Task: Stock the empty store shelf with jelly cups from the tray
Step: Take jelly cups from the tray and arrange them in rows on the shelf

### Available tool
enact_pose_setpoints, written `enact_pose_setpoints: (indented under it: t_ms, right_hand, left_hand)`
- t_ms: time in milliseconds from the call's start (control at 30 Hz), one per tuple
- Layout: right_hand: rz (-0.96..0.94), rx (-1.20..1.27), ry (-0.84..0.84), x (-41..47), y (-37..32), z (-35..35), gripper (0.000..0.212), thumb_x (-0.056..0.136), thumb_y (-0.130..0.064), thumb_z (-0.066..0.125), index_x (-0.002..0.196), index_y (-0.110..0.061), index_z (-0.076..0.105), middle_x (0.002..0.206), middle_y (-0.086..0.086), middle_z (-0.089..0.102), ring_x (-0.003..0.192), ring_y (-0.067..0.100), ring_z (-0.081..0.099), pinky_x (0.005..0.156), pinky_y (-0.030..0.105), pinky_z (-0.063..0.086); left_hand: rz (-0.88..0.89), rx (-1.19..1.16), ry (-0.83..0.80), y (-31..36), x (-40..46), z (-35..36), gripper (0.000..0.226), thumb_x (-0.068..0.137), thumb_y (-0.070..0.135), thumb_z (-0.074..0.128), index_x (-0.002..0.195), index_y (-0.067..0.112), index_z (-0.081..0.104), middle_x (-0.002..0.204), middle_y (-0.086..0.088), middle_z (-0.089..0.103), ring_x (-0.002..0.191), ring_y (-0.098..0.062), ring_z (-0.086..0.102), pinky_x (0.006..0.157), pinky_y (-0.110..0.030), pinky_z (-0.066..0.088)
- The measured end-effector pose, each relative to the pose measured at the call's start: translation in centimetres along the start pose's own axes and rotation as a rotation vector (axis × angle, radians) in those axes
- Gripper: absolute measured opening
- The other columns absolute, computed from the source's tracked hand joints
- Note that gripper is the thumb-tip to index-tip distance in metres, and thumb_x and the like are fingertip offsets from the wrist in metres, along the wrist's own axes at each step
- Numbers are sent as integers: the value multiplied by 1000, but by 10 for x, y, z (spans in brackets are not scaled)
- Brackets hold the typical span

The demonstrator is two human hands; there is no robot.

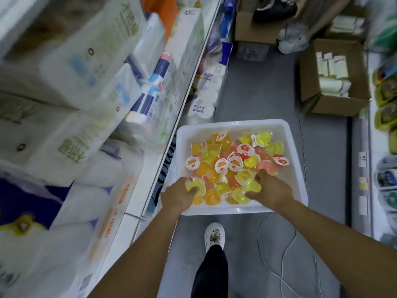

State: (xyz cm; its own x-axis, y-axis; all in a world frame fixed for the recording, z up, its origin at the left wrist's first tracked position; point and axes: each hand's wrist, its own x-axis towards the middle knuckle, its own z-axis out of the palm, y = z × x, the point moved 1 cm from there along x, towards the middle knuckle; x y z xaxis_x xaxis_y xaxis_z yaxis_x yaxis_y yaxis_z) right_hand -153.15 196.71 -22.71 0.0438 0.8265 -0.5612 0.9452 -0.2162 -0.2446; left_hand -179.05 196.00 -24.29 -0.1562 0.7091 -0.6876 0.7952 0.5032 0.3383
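Pick-up step. Jelly cups (233,163) heaped in white tray (296,160) on floor. Our left hand (177,195) and right hand (271,188), at tray's near edge, each curl round yellow cups. Next we lift to the shelf; empty spot unseen.

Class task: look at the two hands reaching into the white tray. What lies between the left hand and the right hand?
In the head view, loose jelly cups, yellow and orange, fill the stretch between the left hand and the right hand inside the white tray. Each hand grips a yellow cup.
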Motion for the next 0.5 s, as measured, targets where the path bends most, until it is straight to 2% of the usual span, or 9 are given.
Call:
enact_pose_setpoints:
  t_ms: [33, 67, 100, 133, 200, 300, 400, 433, 500]
  right_hand:
    - [-12, 136, 7, -13, -6, -2, 65, 78, -51, 71, 125, -18, 43, 117, -1, 61, 104, 24, 60, 83, 34, 47]
    - [-38, 246, 16, -26, -13, -4, 65, 78, -50, 72, 127, -17, 45, 119, -1, 59, 104, 23, 59, 83, 33, 46]
    - [-72, 344, 20, -41, -21, -6, 64, 80, -49, 71, 129, -17, 46, 122, -1, 57, 103, 21, 58, 84, 31, 45]
    - [-111, 433, 17, -57, -30, -8, 61, 82, -46, 70, 130, -17, 48, 124, -2, 55, 101, 18, 57, 84, 30, 44]
    - [-185, 615, -1, -93, -49, -16, 52, 85, -39, 69, 131, -18, 52, 120, -5, 52, 93, 13, 53, 79, 27, 42]
    - [-260, 884, -27, -153, -71, -27, 31, 88, -31, 66, 117, -21, 59, 102, -5, 57, 67, 5, 48, 60, 19, 38]
    - [-337, 947, -41, -215, -82, -35, 18, 89, -25, 66, 103, -15, 63, 73, -7, 53, 44, -1, 45, 45, 14, 34]
    - [-362, 945, -48, -235, -84, -36, 19, 89, -25, 67, 104, -12, 65, 70, -6, 52, 39, -2, 44, 41, 13, 33]
    - [-414, 910, -60, -274, -92, -37, 21, 88, -26, 67, 105, -14, 66, 78, -1, 53, 37, -4, 44, 40, 12, 34]
  left_hand:
    - [-78, -330, -54, 4, -14, -3, 48, 94, 47, 52, 136, 22, 49, 126, -6, 61, 107, -20, 61, 86, -31, 48]
    - [-143, -600, -92, 10, -31, -6, 39, 97, 42, 49, 129, 20, 54, 109, -8, 67, 93, -15, 63, 70, -24, 45]
    - [-188, -797, -118, 14, -51, -8, 30, 99, 40, 46, 119, 20, 57, 91, -8, 66, 79, -11, 59, 60, -21, 37]
    - [-194, -934, -124, 16, -72, -9, 25, 101, 39, 44, 112, 21, 58, 84, -6, 61, 71, -9, 53, 58, -21, 32]
    - [-127, -1115, -123, 16, -115, -10, 22, 100, 40, 45, 109, 25, 58, 88, -6, 56, 71, -10, 51, 61, -22, 36]
    - [10, -1285, -96, 4, -179, -6, 25, 99, 37, 47, 111, 21, 61, 86, -6, 64, 77, -13, 58, 67, -25, 44]
    - [115, -1470, -34, -14, -249, -7, 24, 98, 29, 51, 117, 16, 58, 87, -7, 68, 78, -17, 62, 66, -26, 46]
    - [146, -1512, -6, -21, -272, -8, 23, 98, 26, 53, 117, 15, 58, 87, -7, 68, 77, -18, 63, 65, -26, 47]
    - [186, -1525, 64, -38, -316, -11, 19, 96, 22, 55, 112, 13, 59, 86, -6, 68, 74, -19, 67, 65, -27, 49]
